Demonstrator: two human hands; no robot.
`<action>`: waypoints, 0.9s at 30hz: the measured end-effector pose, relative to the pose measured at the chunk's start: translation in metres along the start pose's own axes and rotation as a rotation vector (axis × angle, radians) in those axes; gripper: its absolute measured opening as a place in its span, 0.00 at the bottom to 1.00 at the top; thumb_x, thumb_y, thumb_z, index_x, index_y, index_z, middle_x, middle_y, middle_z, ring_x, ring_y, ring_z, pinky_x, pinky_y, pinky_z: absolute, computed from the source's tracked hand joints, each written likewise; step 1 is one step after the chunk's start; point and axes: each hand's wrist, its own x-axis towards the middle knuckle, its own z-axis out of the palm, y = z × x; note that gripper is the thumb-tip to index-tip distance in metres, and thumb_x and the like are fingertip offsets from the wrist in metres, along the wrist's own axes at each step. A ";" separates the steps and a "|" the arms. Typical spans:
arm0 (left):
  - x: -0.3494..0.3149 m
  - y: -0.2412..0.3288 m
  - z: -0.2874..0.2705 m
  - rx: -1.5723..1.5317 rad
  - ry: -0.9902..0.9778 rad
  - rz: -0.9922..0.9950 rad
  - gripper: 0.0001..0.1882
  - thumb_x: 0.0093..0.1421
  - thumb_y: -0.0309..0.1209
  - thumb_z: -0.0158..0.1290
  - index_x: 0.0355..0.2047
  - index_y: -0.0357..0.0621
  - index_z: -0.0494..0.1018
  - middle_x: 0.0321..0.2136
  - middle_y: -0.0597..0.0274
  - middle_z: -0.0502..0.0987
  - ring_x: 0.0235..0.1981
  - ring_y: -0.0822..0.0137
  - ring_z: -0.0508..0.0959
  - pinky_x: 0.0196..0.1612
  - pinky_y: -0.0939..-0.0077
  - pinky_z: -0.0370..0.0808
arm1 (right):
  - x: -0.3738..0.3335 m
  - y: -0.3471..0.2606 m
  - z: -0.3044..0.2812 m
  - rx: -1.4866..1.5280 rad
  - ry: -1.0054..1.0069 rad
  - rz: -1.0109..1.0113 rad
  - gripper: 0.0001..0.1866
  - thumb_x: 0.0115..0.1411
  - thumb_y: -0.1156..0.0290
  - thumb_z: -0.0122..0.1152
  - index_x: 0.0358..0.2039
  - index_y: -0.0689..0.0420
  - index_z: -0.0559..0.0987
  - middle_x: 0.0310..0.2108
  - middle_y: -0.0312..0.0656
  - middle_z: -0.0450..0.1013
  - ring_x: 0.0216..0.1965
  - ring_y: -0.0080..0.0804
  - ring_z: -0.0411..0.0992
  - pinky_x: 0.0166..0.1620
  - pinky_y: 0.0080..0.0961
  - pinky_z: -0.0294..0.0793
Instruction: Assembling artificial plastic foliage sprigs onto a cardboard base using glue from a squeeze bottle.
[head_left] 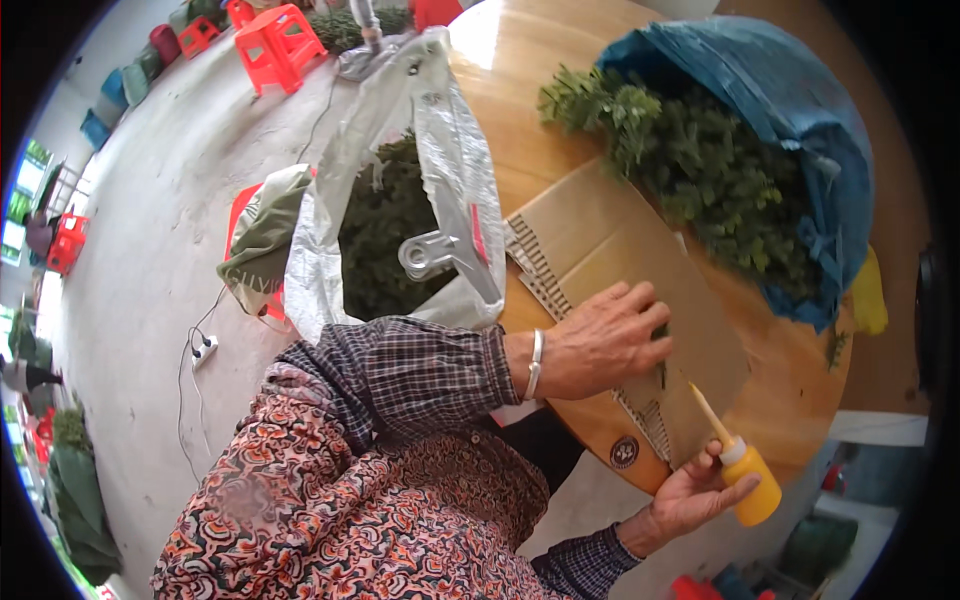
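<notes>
My left hand (605, 345), a bangle at its wrist, is over a piece of cardboard (640, 245) on the round wooden table. Its fingers are closed on a small green sprig (662, 352), mostly hidden behind them. My right hand (697, 497) is wrapped round a yellow squeeze bottle (755, 490) by the table's near edge. The bottle's long thin nozzle (708, 408) points up and left toward the sprig, with a small gap between them. Beyond the cardboard, green artificial-looking foliage (700, 150) spills out of a blue bag (800, 90).
Left of the table, a white woven sack (460, 140) holds more dark green foliage (385, 240); a clear plastic clip (430, 255) is at its rim. Red stools (280, 45) stand on the concrete floor. A power strip (204, 350) with cords lies at left.
</notes>
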 end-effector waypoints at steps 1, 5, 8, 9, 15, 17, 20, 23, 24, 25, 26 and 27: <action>-0.003 -0.002 -0.002 0.005 -0.083 0.029 0.05 0.51 0.31 0.51 0.29 0.47 0.71 0.35 0.59 0.67 0.37 0.62 0.67 0.39 0.71 0.67 | -0.002 -0.001 0.002 -0.014 -0.007 -0.016 0.25 0.60 0.55 0.58 0.46 0.64 0.70 0.35 0.45 0.73 0.29 0.27 0.74 0.29 0.09 0.74; -0.012 -0.004 -0.028 -0.038 -0.019 -0.043 0.08 0.50 0.30 0.54 0.32 0.49 0.73 0.34 0.63 0.69 0.33 0.66 0.69 0.36 0.73 0.68 | -0.006 -0.009 -0.006 0.017 -0.035 0.026 0.24 0.59 0.55 0.60 0.46 0.62 0.69 0.34 0.45 0.73 0.29 0.27 0.74 0.30 0.09 0.75; -0.021 -0.028 -0.078 0.078 0.052 -0.196 0.09 0.48 0.25 0.56 0.32 0.50 0.76 0.33 0.66 0.74 0.31 0.70 0.72 0.33 0.75 0.71 | -0.002 -0.011 -0.004 0.025 -0.032 0.026 0.24 0.59 0.55 0.60 0.46 0.62 0.69 0.34 0.44 0.73 0.29 0.27 0.74 0.31 0.09 0.75; -0.022 -0.033 -0.098 0.174 0.069 -0.304 0.09 0.47 0.23 0.57 0.30 0.49 0.77 0.32 0.66 0.74 0.31 0.70 0.72 0.33 0.75 0.72 | -0.001 -0.011 -0.001 0.022 -0.022 0.019 0.24 0.58 0.56 0.61 0.45 0.61 0.69 0.34 0.44 0.73 0.29 0.27 0.74 0.31 0.10 0.75; -0.066 -0.091 -0.149 0.610 -0.020 -0.447 0.09 0.49 0.25 0.55 0.33 0.45 0.76 0.35 0.60 0.75 0.36 0.61 0.73 0.41 0.68 0.70 | 0.005 -0.012 0.004 -0.013 -0.001 -0.012 0.24 0.58 0.56 0.61 0.45 0.60 0.68 0.34 0.44 0.73 0.28 0.27 0.74 0.33 0.10 0.76; -0.056 -0.096 -0.146 0.507 -0.036 -0.425 0.10 0.48 0.27 0.57 0.34 0.44 0.77 0.35 0.59 0.76 0.34 0.62 0.73 0.40 0.69 0.71 | 0.005 -0.012 0.003 -0.025 0.003 -0.022 0.24 0.58 0.56 0.62 0.45 0.59 0.68 0.34 0.44 0.73 0.28 0.27 0.75 0.33 0.11 0.76; -0.014 -0.098 -0.119 0.168 -0.037 -0.462 0.08 0.50 0.28 0.57 0.32 0.42 0.78 0.30 0.60 0.77 0.27 0.67 0.74 0.33 0.72 0.73 | 0.005 -0.013 0.002 -0.034 -0.011 0.000 0.24 0.57 0.55 0.62 0.45 0.60 0.68 0.34 0.44 0.73 0.28 0.28 0.74 0.33 0.11 0.77; 0.038 -0.099 -0.073 -0.242 -0.042 -0.510 0.06 0.53 0.28 0.55 0.25 0.39 0.80 0.19 0.63 0.78 0.12 0.70 0.69 0.18 0.75 0.70 | 0.008 -0.015 0.002 -0.034 -0.009 -0.002 0.24 0.57 0.55 0.62 0.45 0.60 0.69 0.34 0.44 0.73 0.28 0.28 0.74 0.33 0.11 0.77; 0.052 -0.098 -0.060 -0.300 -0.005 -0.550 0.10 0.54 0.32 0.55 0.23 0.38 0.80 0.17 0.59 0.79 0.11 0.70 0.69 0.16 0.75 0.68 | 0.008 -0.015 0.003 -0.031 -0.008 -0.001 0.25 0.57 0.55 0.62 0.45 0.61 0.69 0.34 0.44 0.73 0.27 0.28 0.74 0.33 0.11 0.76; 0.065 -0.100 -0.047 -0.204 -0.053 -0.568 0.12 0.53 0.34 0.54 0.20 0.38 0.79 0.16 0.58 0.78 0.11 0.70 0.69 0.16 0.76 0.68 | 0.009 -0.015 0.004 -0.027 -0.009 0.003 0.25 0.58 0.55 0.62 0.46 0.61 0.69 0.34 0.44 0.73 0.27 0.28 0.74 0.33 0.11 0.76; 0.076 -0.103 -0.036 -0.111 -0.104 -0.582 0.14 0.52 0.36 0.54 0.17 0.37 0.78 0.14 0.57 0.76 0.11 0.71 0.68 0.16 0.77 0.67 | 0.010 -0.015 0.004 -0.025 -0.005 0.003 0.25 0.58 0.55 0.61 0.46 0.61 0.69 0.34 0.44 0.73 0.27 0.28 0.74 0.32 0.11 0.76; 0.080 -0.106 -0.029 -0.115 -0.107 -0.578 0.14 0.52 0.36 0.54 0.17 0.37 0.78 0.14 0.57 0.76 0.11 0.71 0.68 0.16 0.77 0.67 | 0.010 -0.016 0.004 -0.025 0.000 0.000 0.25 0.58 0.55 0.61 0.46 0.61 0.69 0.34 0.44 0.73 0.27 0.28 0.74 0.32 0.11 0.76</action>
